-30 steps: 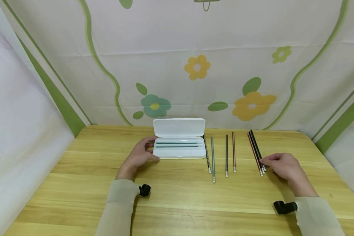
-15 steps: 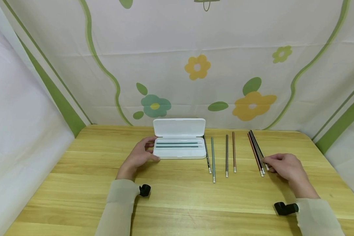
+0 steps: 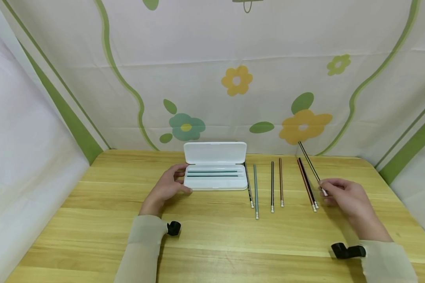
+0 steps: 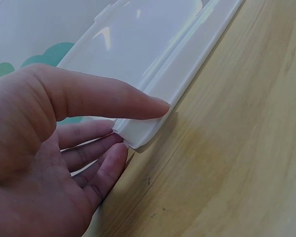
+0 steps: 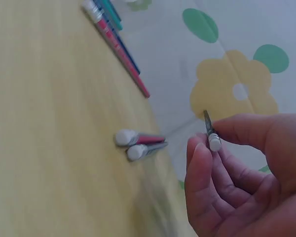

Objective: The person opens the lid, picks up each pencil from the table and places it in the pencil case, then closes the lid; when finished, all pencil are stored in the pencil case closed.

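A white pencil case [image 3: 216, 184] stands with its lid raised on the table, two dark green pencils [image 3: 212, 176] lying inside. My left hand [image 3: 165, 185] holds the case's left end, its thumb [image 4: 138, 104] on the front rim and fingertips against the end wall. At the right, my right hand [image 3: 348, 198] pinches a dark pencil [image 3: 309, 161] near its white eraser, between thumb and fingers. That pencil is tilted up, off the table, its far end pointing away. Just left of this hand lie a red pencil [image 3: 305, 184] and a black pencil [image 3: 309, 184], side by side.
Between case and right hand lie a patterned black pencil [image 3: 249, 186], a teal pencil [image 3: 255, 188], another black pencil [image 3: 272, 184] and a reddish pencil [image 3: 281, 181]. A flower-printed cloth [image 3: 212, 98] hangs behind the wooden table [image 3: 226, 247].
My right hand has separated a dark pencil from the right-hand group and raised it, moving slightly right. The left hand and the case have stayed put.
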`<control>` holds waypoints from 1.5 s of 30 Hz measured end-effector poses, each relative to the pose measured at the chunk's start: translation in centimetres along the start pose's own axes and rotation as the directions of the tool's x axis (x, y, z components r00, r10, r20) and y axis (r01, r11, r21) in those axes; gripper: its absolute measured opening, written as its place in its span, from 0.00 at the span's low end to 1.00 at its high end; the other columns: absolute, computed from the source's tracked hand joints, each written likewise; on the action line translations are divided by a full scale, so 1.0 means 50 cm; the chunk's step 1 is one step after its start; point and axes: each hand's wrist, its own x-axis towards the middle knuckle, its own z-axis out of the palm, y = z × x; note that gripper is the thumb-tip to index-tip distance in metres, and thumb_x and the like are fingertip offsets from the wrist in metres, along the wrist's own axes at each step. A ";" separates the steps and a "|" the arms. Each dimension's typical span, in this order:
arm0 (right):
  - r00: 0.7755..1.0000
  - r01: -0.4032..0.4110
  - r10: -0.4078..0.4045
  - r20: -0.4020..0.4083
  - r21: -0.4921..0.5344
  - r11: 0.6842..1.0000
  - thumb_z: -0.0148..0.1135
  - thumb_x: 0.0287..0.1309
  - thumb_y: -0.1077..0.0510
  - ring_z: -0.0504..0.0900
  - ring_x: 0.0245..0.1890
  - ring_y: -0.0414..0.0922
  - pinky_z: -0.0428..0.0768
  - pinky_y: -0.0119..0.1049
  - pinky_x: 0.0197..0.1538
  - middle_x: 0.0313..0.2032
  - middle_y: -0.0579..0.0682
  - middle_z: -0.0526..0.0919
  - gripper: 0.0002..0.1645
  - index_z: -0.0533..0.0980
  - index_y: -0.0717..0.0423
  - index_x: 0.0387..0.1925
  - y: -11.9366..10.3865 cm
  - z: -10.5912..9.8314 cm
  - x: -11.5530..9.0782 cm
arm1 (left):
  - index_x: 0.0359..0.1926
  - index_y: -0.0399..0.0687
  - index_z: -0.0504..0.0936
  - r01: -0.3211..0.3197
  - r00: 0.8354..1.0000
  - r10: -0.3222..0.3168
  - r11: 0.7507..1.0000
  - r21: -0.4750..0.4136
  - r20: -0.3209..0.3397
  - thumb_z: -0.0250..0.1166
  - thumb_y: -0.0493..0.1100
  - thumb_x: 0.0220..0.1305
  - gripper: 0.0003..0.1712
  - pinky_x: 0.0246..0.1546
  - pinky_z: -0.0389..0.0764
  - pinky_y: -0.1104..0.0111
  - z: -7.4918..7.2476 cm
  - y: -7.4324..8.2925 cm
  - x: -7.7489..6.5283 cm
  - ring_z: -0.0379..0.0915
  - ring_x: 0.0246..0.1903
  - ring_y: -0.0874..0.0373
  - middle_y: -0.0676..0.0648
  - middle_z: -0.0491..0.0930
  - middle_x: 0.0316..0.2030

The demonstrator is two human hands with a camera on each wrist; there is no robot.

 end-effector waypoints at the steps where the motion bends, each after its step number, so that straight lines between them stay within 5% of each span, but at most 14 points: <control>1: 1.000 0.012 -0.012 0.012 0.026 1.000 0.60 0.79 0.48 0.87 0.39 0.30 0.89 0.31 0.43 0.38 0.29 0.87 0.30 0.75 0.69 0.67 -0.003 -0.001 -0.001 | 0.79 0.41 0.68 -0.001 1.000 0.001 1.000 0.001 0.000 0.77 0.26 0.51 0.53 0.63 0.79 0.56 0.000 0.000 0.000 0.75 0.61 0.40 0.33 0.72 0.69; 8: 0.994 0.062 -0.077 0.073 0.197 0.978 0.66 0.76 0.51 0.89 0.40 0.34 0.88 0.31 0.42 0.40 0.34 0.91 0.07 0.85 0.44 0.49 -0.030 -0.003 -0.008 | 0.79 0.41 0.67 -0.002 1.000 0.002 1.000 0.003 0.001 0.78 0.27 0.51 0.53 0.64 0.78 0.56 0.000 0.000 -0.001 0.75 0.62 0.41 0.34 0.72 0.69; 27: 0.967 0.221 -0.214 0.135 -0.033 0.975 0.62 0.78 0.48 0.86 0.44 0.36 0.85 0.32 0.48 0.43 0.34 0.87 0.23 0.78 0.62 0.61 -0.095 0.036 -0.017 | 0.79 0.41 0.67 -0.008 1.000 0.008 1.000 0.005 0.009 0.76 0.26 0.53 0.52 0.61 0.80 0.57 -0.001 -0.002 0.002 0.76 0.60 0.39 0.33 0.73 0.69; 36: 0.966 0.230 -0.213 0.149 -0.109 0.967 0.61 0.79 0.48 0.85 0.45 0.33 0.84 0.29 0.51 0.46 0.34 0.85 0.25 0.77 0.62 0.64 -0.134 0.068 -0.007 | 0.79 0.41 0.67 -0.008 1.000 0.008 1.000 -0.008 0.016 0.77 0.26 0.52 0.52 0.57 0.82 0.61 -0.003 -0.003 0.002 0.79 0.59 0.40 0.32 0.74 0.68; 45: 0.955 0.272 -0.240 0.175 -0.193 0.943 0.62 0.78 0.46 0.83 0.47 0.37 0.81 0.29 0.47 0.51 0.46 0.86 0.25 0.79 0.60 0.62 -0.168 0.106 0.007 | 0.79 0.43 0.68 0.008 1.000 -0.008 1.000 0.027 0.003 0.78 0.27 0.53 0.52 0.60 0.80 0.58 -0.001 0.003 0.000 0.76 0.61 0.40 0.34 0.74 0.68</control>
